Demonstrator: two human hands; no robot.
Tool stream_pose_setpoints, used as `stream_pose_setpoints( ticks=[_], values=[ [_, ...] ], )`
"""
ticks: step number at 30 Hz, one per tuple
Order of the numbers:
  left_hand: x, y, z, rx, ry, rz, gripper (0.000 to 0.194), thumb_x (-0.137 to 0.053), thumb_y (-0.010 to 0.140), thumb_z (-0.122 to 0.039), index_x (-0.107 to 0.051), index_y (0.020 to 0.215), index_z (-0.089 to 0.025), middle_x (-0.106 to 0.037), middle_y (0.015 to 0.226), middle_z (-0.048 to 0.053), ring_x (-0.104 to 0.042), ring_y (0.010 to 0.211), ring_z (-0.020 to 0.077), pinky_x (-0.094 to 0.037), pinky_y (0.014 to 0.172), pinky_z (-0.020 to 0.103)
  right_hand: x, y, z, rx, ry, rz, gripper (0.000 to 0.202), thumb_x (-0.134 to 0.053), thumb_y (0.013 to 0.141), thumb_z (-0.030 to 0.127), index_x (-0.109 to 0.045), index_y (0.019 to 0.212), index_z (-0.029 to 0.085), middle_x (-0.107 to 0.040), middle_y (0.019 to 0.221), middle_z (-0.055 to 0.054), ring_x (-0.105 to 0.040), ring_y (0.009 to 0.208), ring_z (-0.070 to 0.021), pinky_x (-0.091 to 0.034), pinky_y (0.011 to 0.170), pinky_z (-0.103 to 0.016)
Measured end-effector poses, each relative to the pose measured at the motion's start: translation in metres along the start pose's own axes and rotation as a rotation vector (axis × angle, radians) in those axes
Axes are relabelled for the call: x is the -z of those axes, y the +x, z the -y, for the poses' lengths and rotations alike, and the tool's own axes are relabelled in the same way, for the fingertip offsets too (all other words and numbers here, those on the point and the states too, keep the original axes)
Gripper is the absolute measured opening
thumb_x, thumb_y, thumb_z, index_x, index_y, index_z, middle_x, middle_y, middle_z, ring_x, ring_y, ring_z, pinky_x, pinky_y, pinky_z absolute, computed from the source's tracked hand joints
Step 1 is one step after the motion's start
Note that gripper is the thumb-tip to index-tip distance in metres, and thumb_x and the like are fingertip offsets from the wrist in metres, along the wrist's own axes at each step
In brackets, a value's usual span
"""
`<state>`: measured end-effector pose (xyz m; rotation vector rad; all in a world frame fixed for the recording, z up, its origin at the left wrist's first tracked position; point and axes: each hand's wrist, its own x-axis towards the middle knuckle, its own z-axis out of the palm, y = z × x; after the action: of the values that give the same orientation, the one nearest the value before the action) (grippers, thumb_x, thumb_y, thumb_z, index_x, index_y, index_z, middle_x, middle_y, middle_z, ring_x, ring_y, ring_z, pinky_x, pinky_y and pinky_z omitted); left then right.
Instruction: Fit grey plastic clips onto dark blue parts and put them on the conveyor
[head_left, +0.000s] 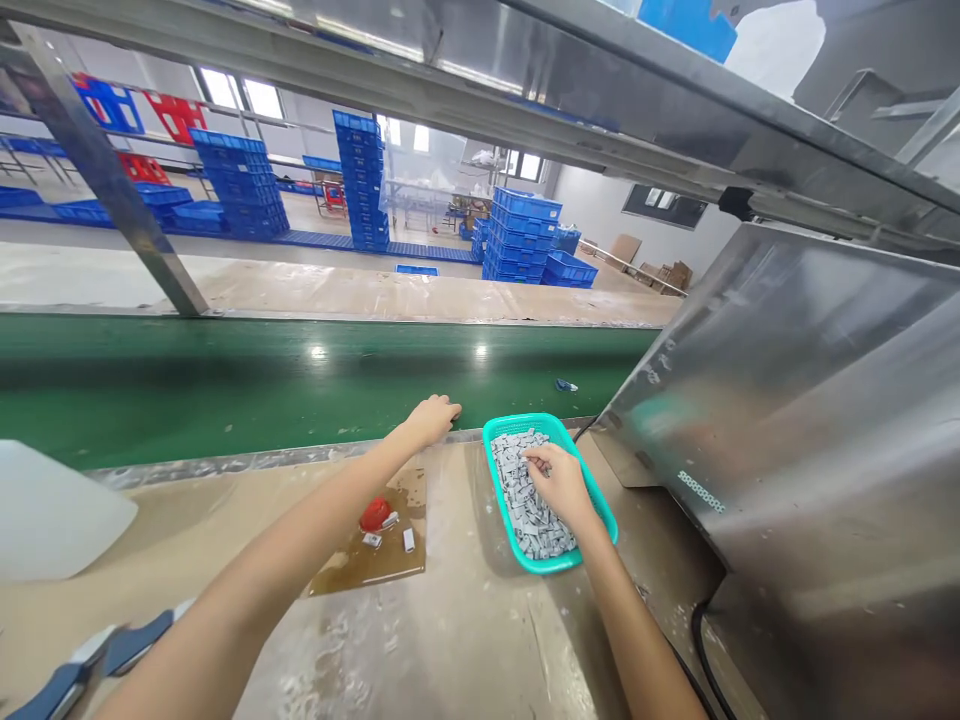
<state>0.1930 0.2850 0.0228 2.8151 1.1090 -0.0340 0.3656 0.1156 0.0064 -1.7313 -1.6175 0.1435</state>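
Note:
Over the near edge of the green conveyor belt [390, 375] is my left hand [433, 418], its fingers curled together. Whatever may be in those fingers is hidden. A turquoise plastic basket [606, 508] full of small grey-white plastic pieces [536, 515] stands on the bench. Inside it, my right hand [556, 478] has thumb and fingertips pinched together at the top of the pile; a piece between them cannot be made out. Beside my left forearm lies a wet brown board [382, 570] with a red round object [376, 515] and several white pieces [409, 540] on it.
A metal cabinet [795, 400] stands close on the right, with a black cable [701, 640] below. A metal shelf beam [480, 90] crosses overhead. Blue-grey-handled tools [139, 640] and a white container [60, 510] are at left. Stacked blue crates [521, 235] stand beyond the belt.

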Motion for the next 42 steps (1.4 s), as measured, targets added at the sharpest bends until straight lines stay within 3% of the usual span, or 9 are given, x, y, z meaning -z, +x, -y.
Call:
stream_pose_setpoints(
  ticks=[6,10,13,18,22,27,30,34,42],
  values=[
    [-0.001,-0.007,0.015,-0.006,-0.086,-0.08,0.054,-0.033,0.072,0.002,-0.043,0.121,-0.021,-0.04,0.125,0.011,-0.041,0.111,0.0222,-0.036,0.088,0.032,0.001,-0.001,0.003,0.001,0.064,-0.002,0.022,-0.042,0.074,0.018,-0.061,0.084,0.013,-0.06,0.069,-0.006,-0.058,0.061,-0.0166,-0.049,0.058,-0.028],
    [0.002,0.002,0.021,0.022,-0.158,-0.023,0.039,-0.04,0.07,0.0,-0.057,0.101,-0.015,-0.053,0.107,0.014,-0.052,0.098,0.0227,-0.041,0.08,0.031,0.004,-0.002,0.008,0.01,0.134,-0.045,0.03,-0.037,0.077,0.023,-0.058,0.098,0.014,-0.055,0.065,-0.002,-0.053,0.054,-0.014,-0.047,0.052,-0.025],
    [0.01,-0.006,0.022,0.077,-0.22,-0.052,0.027,-0.044,0.072,-0.008,-0.059,0.094,-0.011,-0.056,0.1,0.017,-0.054,0.093,0.0269,-0.042,0.077,0.036,0.005,-0.002,0.009,-0.008,0.209,-0.108,0.026,-0.04,0.074,0.026,-0.061,0.084,0.014,-0.057,0.071,-0.005,-0.055,0.06,-0.0153,-0.048,0.056,-0.027],
    [0.031,-0.073,0.013,0.137,-0.44,-0.219,0.03,-0.038,0.081,-0.028,-0.048,0.107,-0.02,-0.056,0.107,0.007,-0.054,0.096,0.0191,-0.041,0.08,0.028,0.004,-0.003,0.007,-0.038,0.245,-0.071,0.011,-0.052,0.066,0.027,-0.056,0.065,0.017,-0.057,0.065,-0.003,-0.054,0.057,-0.0159,-0.048,0.056,-0.028],
    [0.04,-0.15,0.003,0.252,-1.025,-0.294,0.031,-0.046,0.074,-0.039,-0.048,0.1,-0.021,-0.057,0.084,0.002,-0.057,0.077,0.016,-0.042,0.069,0.027,0.005,-0.005,0.011,-0.054,0.276,-0.056,0.01,-0.051,0.065,0.027,-0.05,0.063,0.018,-0.053,0.061,-0.001,-0.053,0.056,-0.0153,-0.048,0.056,-0.028],
    [0.027,-0.208,-0.005,0.383,-1.573,-0.28,0.03,-0.046,0.068,-0.033,-0.045,0.097,-0.022,-0.046,0.071,-0.003,-0.046,0.059,0.0101,-0.036,0.058,0.025,-0.005,-0.013,0.055,0.054,0.363,0.011,0.01,-0.052,0.07,0.025,-0.049,0.063,0.018,-0.052,0.059,0.0,-0.052,0.055,-0.0139,-0.046,0.053,-0.024],
    [0.017,-0.216,-0.013,0.386,-1.739,-0.156,0.034,-0.052,0.066,-0.035,-0.045,0.096,-0.021,-0.046,0.075,-0.003,-0.037,0.053,0.0068,-0.03,0.052,0.023,-0.022,-0.024,0.099,0.237,0.317,0.134,0.01,-0.049,0.075,0.02,-0.048,0.065,0.018,-0.051,0.058,0.001,-0.05,0.053,-0.0116,-0.042,0.05,-0.021],
    [0.01,-0.215,-0.023,0.314,-1.719,-0.081,0.036,-0.06,0.063,-0.038,-0.044,0.091,-0.02,-0.046,0.069,-0.004,-0.036,0.054,0.0068,-0.029,0.051,0.022,-0.042,-0.035,0.146,0.518,0.256,0.271,0.011,-0.044,0.079,0.015,-0.049,0.07,0.018,-0.052,0.062,0.0,-0.05,0.057,-0.0119,-0.042,0.053,-0.022],
    [0.004,-0.217,-0.015,0.305,-1.805,-0.206,0.035,-0.068,0.056,-0.03,-0.045,0.081,-0.019,-0.049,0.065,-0.005,-0.047,0.066,0.011,-0.035,0.064,0.025,-0.051,-0.035,0.162,0.622,0.298,0.245,0.02,-0.044,0.081,0.008,-0.057,0.09,0.02,-0.06,0.086,-0.007,-0.057,0.082,-0.0168,-0.05,0.071,-0.031]
  ],
)
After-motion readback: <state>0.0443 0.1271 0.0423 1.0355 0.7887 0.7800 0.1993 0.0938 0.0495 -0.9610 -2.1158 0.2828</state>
